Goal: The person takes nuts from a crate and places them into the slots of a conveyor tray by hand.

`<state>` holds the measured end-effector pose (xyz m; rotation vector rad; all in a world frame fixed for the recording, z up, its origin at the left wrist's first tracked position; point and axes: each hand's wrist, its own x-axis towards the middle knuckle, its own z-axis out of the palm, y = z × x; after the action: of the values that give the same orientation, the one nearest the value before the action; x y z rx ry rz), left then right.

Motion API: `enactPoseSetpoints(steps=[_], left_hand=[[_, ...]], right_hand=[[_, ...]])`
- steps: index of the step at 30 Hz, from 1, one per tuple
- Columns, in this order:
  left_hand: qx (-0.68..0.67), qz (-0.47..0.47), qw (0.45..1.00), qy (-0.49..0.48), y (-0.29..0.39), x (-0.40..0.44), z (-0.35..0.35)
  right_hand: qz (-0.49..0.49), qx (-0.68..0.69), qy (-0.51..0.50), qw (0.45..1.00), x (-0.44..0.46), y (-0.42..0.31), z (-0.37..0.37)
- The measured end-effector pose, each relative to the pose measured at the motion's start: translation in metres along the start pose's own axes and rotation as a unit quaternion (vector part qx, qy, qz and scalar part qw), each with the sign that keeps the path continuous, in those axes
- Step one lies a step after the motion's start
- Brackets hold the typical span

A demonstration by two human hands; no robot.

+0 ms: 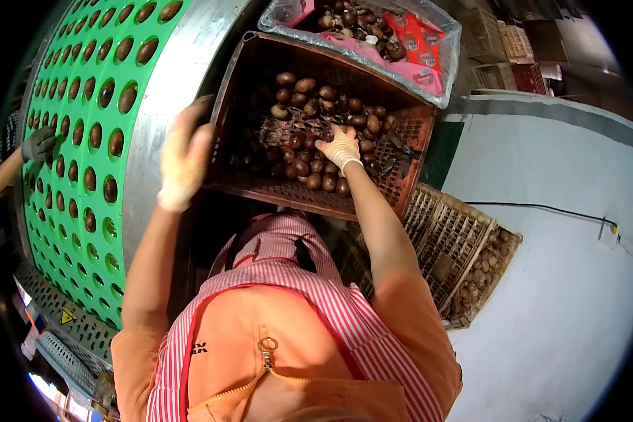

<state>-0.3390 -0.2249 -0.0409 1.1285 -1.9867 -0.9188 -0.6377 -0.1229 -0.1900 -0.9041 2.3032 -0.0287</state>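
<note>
Inside a reddish-brown plastic crate [281, 191], many dark brown eggs [328, 181] lie loose, with bits of dark debris among them. My right hand [342, 148], in a pale ribbed glove, reaches down among these eggs. Its thumb stands apart from the fingers, and no egg shows in its grasp. Beside the crate's left wall, my left hand [183, 158] is raised over the metal edge of the conveyor. Motion smears its gloved fingers, so whether it holds anything is unclear. Rows of oval pockets in the green conveyor [137, 91] hold similar brown eggs, one per pocket.
Behind the crate, a plastic-lined bin [443, 53] contains eggs and red-pink packaging. A slatted crate [429, 218] stands low at the right by a pale wall [541, 232]. Across the conveyor, another person's grey-gloved hand [39, 144] rests near the eggs. Lower conveyor pockets look unfilled.
</note>
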Motion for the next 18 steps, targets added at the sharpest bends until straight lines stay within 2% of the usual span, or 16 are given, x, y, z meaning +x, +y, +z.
enactPoseSetpoints(steps=[2,3,5,6,7,9,12,13,14,15,17,18], left_hand=[[-0.006,0.011,0.997,-0.078,-0.002,0.032,0.045],[0.003,0.019,0.994,-0.103,-0.016,0.044,0.071],[0.05,0.006,0.991,-0.122,-0.052,0.068,0.118],[0.088,-0.013,0.987,-0.132,-0.067,0.081,0.139],[0.126,-0.032,0.982,-0.14,-0.079,0.091,0.157],[0.228,-0.042,0.967,-0.106,-0.092,0.102,0.187],[0.29,-0.043,0.943,-0.155,-0.101,0.106,0.206],[0.297,-0.038,0.938,-0.174,-0.097,0.107,0.207],[0.292,-0.061,0.922,-0.247,-0.094,0.113,0.208],[0.281,-0.049,0.923,-0.257,-0.096,0.11,0.213],[0.261,-0.024,0.925,-0.274,-0.104,0.103,0.223],[0.222,-0.054,0.947,-0.227,-0.102,0.098,0.228]], right_hand=[[-0.072,0.13,0.037,0.988,-0.006,-0.005,-0.025],[-0.133,0.119,0.194,0.965,0.013,0.012,-0.021],[-0.053,0.128,0.206,0.969,0.019,0.016,-0.073],[-0.029,0.082,0.276,0.957,0.046,0.042,-0.062],[0.039,0.031,0.22,0.974,0.063,0.051,-0.066],[0.111,0.036,0.164,0.98,0.08,0.055,-0.065],[0.11,0.041,0.184,0.976,0.081,0.05,-0.06],[0.074,0.103,0.12,0.985,0.074,0.047,-0.074],[0.068,0.074,0.053,0.994,0.073,0.041,-0.079],[0.059,0.045,-0.012,0.997,0.077,0.035,-0.081],[-0.041,0.147,0.036,0.988,0.085,0.036,-0.06],[-0.026,0.144,0.028,0.989,0.09,0.03,-0.052]])
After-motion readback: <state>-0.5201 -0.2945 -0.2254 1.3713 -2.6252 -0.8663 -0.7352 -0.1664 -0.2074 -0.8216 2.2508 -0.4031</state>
